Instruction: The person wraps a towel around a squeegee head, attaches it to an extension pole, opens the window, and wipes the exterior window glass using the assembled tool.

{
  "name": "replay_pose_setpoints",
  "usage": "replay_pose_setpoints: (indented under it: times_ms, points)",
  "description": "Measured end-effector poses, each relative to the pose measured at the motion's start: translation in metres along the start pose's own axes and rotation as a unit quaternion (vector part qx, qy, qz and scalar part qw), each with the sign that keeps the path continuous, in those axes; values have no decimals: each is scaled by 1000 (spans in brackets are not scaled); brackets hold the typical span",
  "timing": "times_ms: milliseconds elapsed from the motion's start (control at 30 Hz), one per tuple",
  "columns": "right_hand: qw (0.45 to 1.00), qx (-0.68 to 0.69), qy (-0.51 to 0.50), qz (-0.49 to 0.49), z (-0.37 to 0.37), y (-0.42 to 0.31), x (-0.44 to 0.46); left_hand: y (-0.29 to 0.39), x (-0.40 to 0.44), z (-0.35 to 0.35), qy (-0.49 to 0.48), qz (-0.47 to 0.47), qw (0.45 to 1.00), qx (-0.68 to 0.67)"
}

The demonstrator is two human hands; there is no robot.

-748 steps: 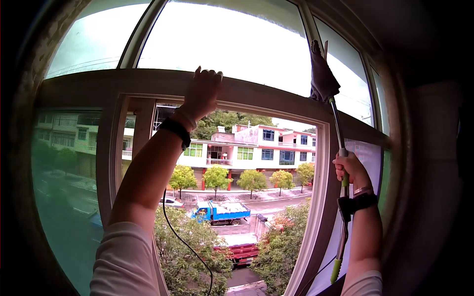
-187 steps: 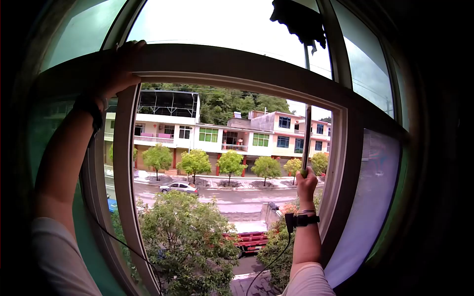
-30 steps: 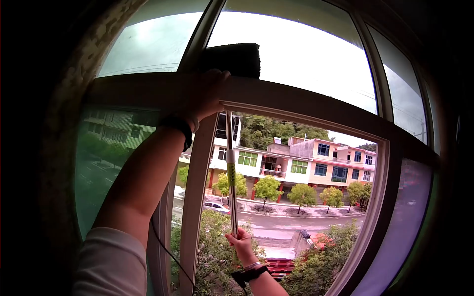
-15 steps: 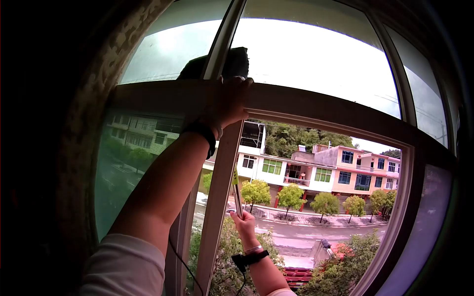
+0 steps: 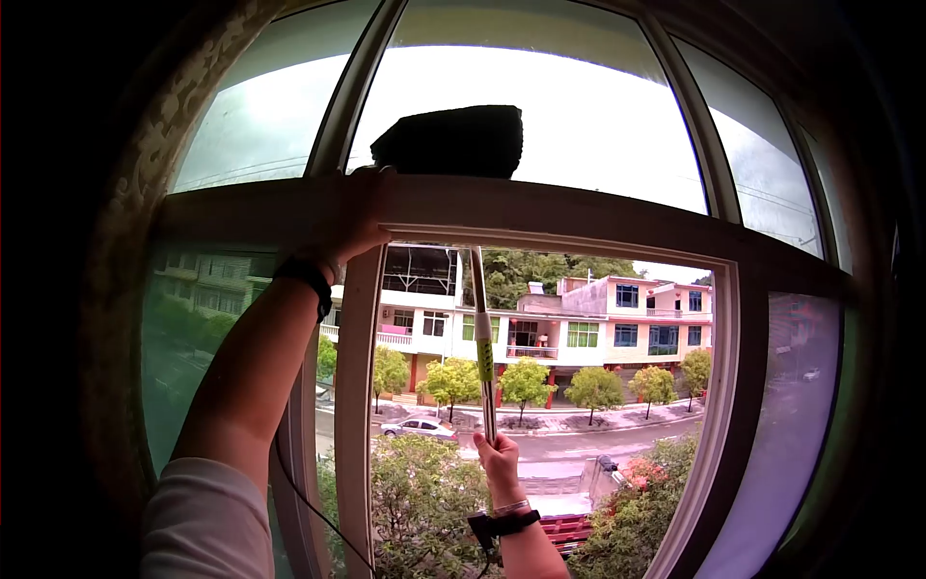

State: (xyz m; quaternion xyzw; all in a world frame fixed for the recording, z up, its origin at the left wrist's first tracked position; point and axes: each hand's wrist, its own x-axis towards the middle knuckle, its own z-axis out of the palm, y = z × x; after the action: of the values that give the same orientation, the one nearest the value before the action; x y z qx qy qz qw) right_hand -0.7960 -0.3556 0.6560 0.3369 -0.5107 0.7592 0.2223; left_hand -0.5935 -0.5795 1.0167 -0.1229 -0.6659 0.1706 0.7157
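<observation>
My left hand [image 5: 359, 214] grips the dark horizontal window crossbar [image 5: 540, 201] at the upper left corner of the open pane, its fingers hooked over the top edge. Through the opening, my right hand [image 5: 499, 461] is closed round the lower part of a metal pole [image 5: 479, 299] with a green and white grip section. The pole stands almost upright and passes up behind the crossbar. Above the bar, a dark cloth-covered head [image 5: 453, 140] shows against the upper glass, on its outer side. Where head and pole join is hidden by the crossbar.
Green-tinted glass [image 5: 207, 338] fills the lower left, and a pale pane [image 5: 786, 425] stands at the right. A black cable [image 5: 313, 504] hangs near the left frame post. Outside are trees, a road with a silver car [image 5: 421, 427], and buildings [image 5: 637, 314].
Since half a second ago, the cloth-covered head has moved right, clear of the upper divider, and the pole with my right hand has moved right within the opening. My left hand still holds the crossbar.
</observation>
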Motion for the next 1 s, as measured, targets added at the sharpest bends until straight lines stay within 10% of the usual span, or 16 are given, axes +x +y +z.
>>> replay_pose_setpoints:
  times_ms: [433,1000]
  points:
    - [977,136,165,-11,-146,-72,-13,-7,-9,20,44,-19,999,1]
    - [962,-243,-5,-121,-47,-47,10,9,-2,-5,-32,-40,998,19]
